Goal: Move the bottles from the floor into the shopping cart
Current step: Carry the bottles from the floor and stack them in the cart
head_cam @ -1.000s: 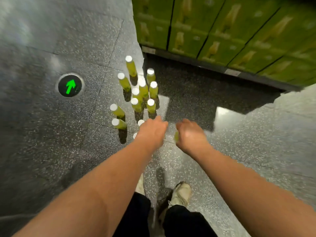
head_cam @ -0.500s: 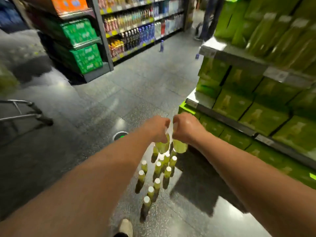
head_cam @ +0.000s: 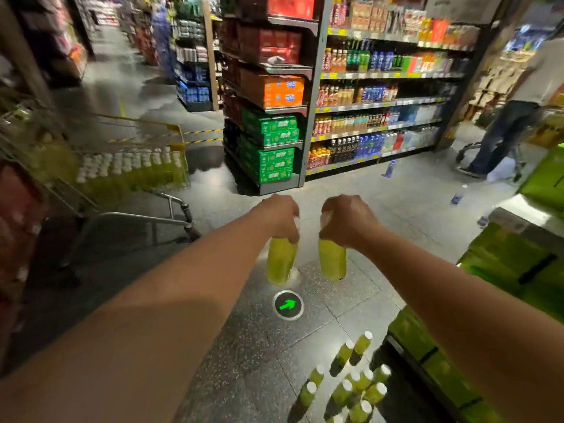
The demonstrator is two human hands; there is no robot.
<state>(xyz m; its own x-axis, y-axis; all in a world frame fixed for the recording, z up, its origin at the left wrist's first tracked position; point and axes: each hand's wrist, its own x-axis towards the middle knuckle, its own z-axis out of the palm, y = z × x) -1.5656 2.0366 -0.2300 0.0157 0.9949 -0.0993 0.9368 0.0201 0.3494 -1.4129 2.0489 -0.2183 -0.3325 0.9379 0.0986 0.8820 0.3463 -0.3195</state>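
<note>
**Head view, shop aisle.** The left hand [head_cam: 282,216] and the right hand [head_cam: 345,221] each grip one green bottle at the neck. The fingers curl over the top, so both caps are largely hidden. The left-held bottle [head_cam: 280,261] and the right-held bottle [head_cam: 332,261] hang upright, side by side but apart, above the floor [head_cam: 244,346].

The shopping cart [head_cam: 178,138] stands at the left, smeared by motion blur, and its near side is cut off by the picture's left edge. Rows of white-capped cart bottles [head_cam: 128,161] fill its basket, but their number cannot be told.

The floor bottles [head_cam: 351,386] stand upright in a tight cluster at lower right. They overlap one another, and the lowest are cut by the bottom edge. They stand just beside the green cartons [head_cam: 518,264], which the right forearm partly covers.

A passer-by [head_cam: 512,117] at the far right is blurred and cropped by the frame.

Open floor lies between the hands and the cart, and a round arrow marker [head_cam: 287,304] is set into it just below the held bottles in the picture. The drinks shelving [head_cam: 375,96] closes the far side of this space. The aisle runs on past the cart toward the upper left.
</note>
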